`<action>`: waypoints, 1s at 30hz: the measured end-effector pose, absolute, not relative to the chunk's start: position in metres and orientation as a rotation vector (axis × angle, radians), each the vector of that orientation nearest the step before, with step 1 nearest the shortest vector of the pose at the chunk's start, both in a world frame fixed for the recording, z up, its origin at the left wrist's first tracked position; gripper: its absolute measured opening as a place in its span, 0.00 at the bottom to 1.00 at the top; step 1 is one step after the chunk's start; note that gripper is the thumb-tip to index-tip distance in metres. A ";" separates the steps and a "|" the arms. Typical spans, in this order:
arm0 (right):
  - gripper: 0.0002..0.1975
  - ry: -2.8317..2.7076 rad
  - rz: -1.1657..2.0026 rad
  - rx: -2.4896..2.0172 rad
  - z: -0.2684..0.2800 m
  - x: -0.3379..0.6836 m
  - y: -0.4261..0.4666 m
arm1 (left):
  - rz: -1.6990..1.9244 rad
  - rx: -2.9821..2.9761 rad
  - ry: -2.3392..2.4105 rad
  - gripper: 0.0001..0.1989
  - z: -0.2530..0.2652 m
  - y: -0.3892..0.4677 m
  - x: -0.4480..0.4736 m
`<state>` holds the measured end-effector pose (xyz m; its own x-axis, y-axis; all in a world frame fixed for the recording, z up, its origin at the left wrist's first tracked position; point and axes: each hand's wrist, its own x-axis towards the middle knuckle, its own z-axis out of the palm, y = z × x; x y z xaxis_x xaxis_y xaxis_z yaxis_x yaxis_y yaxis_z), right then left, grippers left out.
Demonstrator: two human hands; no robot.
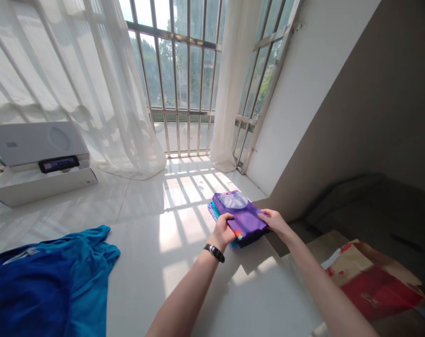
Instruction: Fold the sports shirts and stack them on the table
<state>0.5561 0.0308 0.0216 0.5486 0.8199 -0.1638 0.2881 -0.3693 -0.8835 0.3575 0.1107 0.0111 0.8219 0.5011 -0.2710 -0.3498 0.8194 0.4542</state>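
Head view, near to far. Both bare forearms come in from the bottom edge, the left one wearing a black-strapped watch (214, 252). Bottom left: a blue garment (33, 290), loose and rumpled, bright blue sleeve part toward the middle, darker blue body, cut off by the frame. It lies on a white surface (138, 290), well apart from the hands. Lower right, beyond the right forearm: a paper bag (377, 285), tan and red, on its side or crumpled, can't tell which.

Mid-frame: purple shirt (249, 223), folded into a neat rectangle, neckline at the far end, small orange print near the left front corner. It's the top layer of a small stack over the right part of the white surface; teal fabric (216, 212) and lilac fabric (211, 211) peek out along the left side, dark fabric under the front edge. Can't tell if the stack rests flat or is slightly raised. Left hand (225, 231) grips the shirt's left front edge, thumb on top, other fingers mostly hidden. Right hand (273, 221) pinches the right edge between thumb and fingers.

Further back, left: open white box (47, 189), lid up, dark phone-like device (59, 164) propped inside. Barred sunlight falls across the surface behind the stack. Farthest: sheer white curtains (117, 93), metal window bars (189, 84), trees outside; plain wall (303, 84) at right.
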 end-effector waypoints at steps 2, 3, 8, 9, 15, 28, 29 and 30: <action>0.14 -0.961 0.691 -1.989 0.020 0.557 0.028 | 0.417 0.379 0.389 0.03 0.009 0.106 0.347; 0.13 -0.992 0.652 -2.026 0.019 0.557 0.027 | 0.407 0.394 0.405 0.03 0.006 0.104 0.341; 0.09 -1.144 0.451 -2.202 0.021 0.553 0.017 | 0.479 0.574 0.564 0.11 -0.006 0.087 0.323; 0.10 -1.157 0.408 -2.241 0.022 0.550 0.014 | 0.497 0.598 0.586 0.11 -0.007 0.083 0.320; 0.28 -1.308 -0.119 -2.320 0.019 0.507 0.005 | 0.527 0.775 0.705 0.20 0.005 0.051 0.268; 0.53 -1.260 -0.279 -2.238 -0.029 0.457 0.006 | 0.874 1.825 1.351 0.19 0.063 -0.019 -0.038; 0.52 -1.244 -0.309 -2.198 -0.024 0.453 0.006 | 0.910 1.925 1.488 0.20 0.063 -0.016 -0.061; 0.51 -1.235 -0.353 -2.144 -0.018 0.446 0.006 | 0.924 2.024 1.623 0.21 0.063 -0.013 -0.082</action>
